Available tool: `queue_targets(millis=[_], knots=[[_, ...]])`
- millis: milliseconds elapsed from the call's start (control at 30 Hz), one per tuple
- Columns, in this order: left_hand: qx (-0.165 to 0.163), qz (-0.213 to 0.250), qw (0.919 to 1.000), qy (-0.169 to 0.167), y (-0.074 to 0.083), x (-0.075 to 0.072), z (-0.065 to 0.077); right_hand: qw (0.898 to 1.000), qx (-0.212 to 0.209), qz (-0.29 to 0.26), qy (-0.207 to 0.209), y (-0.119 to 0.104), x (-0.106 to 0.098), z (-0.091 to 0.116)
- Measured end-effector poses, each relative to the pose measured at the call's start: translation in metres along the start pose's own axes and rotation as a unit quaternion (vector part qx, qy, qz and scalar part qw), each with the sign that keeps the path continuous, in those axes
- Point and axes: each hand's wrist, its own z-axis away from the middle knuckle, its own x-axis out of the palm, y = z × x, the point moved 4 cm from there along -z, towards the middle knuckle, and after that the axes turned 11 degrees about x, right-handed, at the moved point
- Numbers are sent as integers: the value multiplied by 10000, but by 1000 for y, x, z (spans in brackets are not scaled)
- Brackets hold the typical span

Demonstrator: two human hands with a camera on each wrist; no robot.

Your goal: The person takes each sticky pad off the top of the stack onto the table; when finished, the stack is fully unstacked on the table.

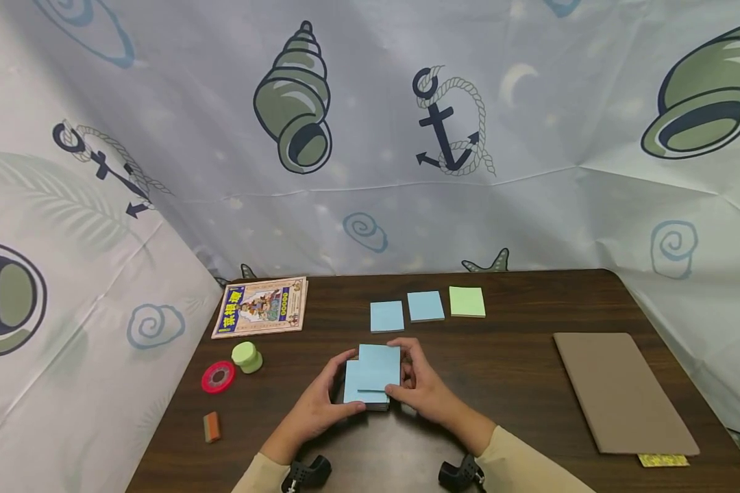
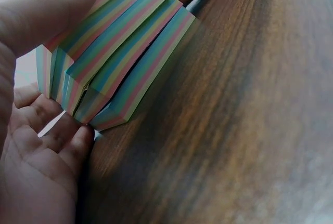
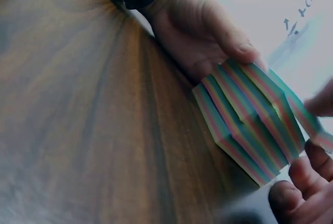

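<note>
Toward the middle of the dark wooden table [image 1: 499, 370], a stack of blue note pads [image 1: 350, 385] with striped edges stands between two hands, its top pad [image 1: 379, 364] offset to the far right. The left hand [image 1: 318, 402] grips the stack's side, the right hand [image 1: 425, 392] pinches the top pad, and beyond lie two blue pads [image 1: 386, 317] beside a green pad [image 1: 466, 302].

The left sleeve [image 1: 259, 475] and right sleeve [image 1: 527, 462] are plain cream. The left camera [image 1: 310, 472] and right camera [image 1: 458, 474], near the sleeve ends, are small, black, rounded and blocky. By the right one runs a thin dark strip [image 1: 480, 477] with pale flecks, too small to identify.
</note>
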Motion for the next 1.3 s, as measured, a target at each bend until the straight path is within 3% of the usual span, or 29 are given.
queue_targets(millis=[233,567,733,967,1300], knots=[[96,200,9997,-74,0,1,-1,9933,-675,-302,890,1,-21,-3],[182,154,9996,-127,0,-1,-1,9629,-1064,-355,2455,0,-62,-4],[242,164,9995,-138,1,-1,-2,9330,-1304,-233,3348,2,-87,-1],[283,137,9994,-122,-1,0,-2,8831,-1478,236,4447,-2,-120,6],[316,44,9994,-148,0,-1,0,8146,-1553,347,5578,-23,-139,27]])
